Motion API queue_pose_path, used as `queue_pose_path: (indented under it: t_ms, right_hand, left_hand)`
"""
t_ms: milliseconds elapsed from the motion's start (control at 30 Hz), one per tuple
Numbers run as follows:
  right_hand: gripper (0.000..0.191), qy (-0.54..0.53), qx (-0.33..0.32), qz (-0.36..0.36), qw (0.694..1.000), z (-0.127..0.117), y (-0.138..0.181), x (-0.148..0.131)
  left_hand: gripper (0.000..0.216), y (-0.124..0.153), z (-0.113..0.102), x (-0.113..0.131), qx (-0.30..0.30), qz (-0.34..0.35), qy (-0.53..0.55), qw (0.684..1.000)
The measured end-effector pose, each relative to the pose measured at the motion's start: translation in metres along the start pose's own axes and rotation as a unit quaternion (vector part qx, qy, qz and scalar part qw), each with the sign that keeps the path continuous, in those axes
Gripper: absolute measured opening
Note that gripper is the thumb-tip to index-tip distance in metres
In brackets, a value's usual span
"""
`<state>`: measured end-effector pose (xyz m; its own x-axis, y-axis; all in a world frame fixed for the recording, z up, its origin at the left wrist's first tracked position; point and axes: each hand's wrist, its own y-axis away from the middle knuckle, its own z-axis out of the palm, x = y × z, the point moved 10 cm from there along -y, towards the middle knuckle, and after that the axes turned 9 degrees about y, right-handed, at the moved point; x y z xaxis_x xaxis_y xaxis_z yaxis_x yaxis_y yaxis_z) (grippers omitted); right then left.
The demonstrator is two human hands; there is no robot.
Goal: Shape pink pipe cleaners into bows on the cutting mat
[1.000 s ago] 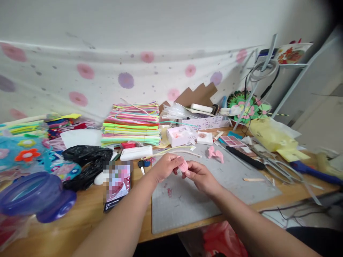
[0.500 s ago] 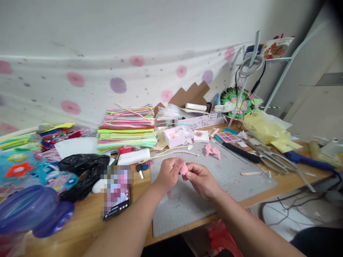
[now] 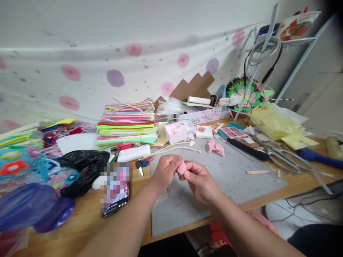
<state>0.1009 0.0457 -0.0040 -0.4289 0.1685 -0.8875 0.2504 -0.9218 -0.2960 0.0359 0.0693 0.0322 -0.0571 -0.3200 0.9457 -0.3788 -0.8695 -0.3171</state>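
Between my two hands is a small pink ribbed piece [image 3: 182, 167], rounded like a petal; its exact material is too small to tell. My left hand [image 3: 167, 171] pinches its left side with thumb and fingers. My right hand [image 3: 199, 178] grips the other side between thumb and index finger. Both hands are held over a grey cutting mat [image 3: 230, 182]. Beyond them on the mat lies a pink curled piece [image 3: 215, 147], apart from my hands. Pale fuzzy stems [image 3: 177, 147] lie across the mat's far left edge.
A tall stack of coloured pipe cleaners [image 3: 127, 125] stands at the back. Scissors [image 3: 284, 157] with large handles and a black-handled tool [image 3: 249, 149] lie right. A phone [image 3: 118, 191], a black plastic bag [image 3: 85, 171] and a purple translucent container [image 3: 34, 207] occupy the left.
The view has shifted, so the objects at right appear farther right. The pink piece has turned slightly in my fingers and shows a broader face. Both hands keep their hold.
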Motion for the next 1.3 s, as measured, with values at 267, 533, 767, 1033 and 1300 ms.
queue_pose_path:
  t_ms: [267,533,767,1033,1300]
  right_hand:
    - [0.008,0.021,0.007,-0.028,0.999,-0.006,0.001,-0.007]
    - [0.007,0.028,0.007,-0.055,0.998,-0.005,-0.001,-0.006]
    - [0.010,0.008,0.008,-0.012,1.000,-0.005,-0.004,0.001]
    - [0.012,-0.003,-0.011,0.003,1.000,0.000,-0.004,0.005]
    - [0.009,-0.027,-0.003,-0.007,1.000,-0.001,-0.008,0.007]
  left_hand:
    - [0.046,-0.002,0.004,-0.005,-0.016,-0.029,0.011,0.999]
    - [0.040,-0.003,-0.002,-0.015,0.003,-0.072,0.137,0.988]
    - [0.031,-0.005,-0.014,-0.015,0.023,-0.082,0.134,0.987]
    - [0.035,-0.004,-0.004,-0.021,0.002,-0.103,0.147,0.984]
    - [0.034,-0.004,-0.002,-0.026,0.029,-0.085,0.206,0.974]
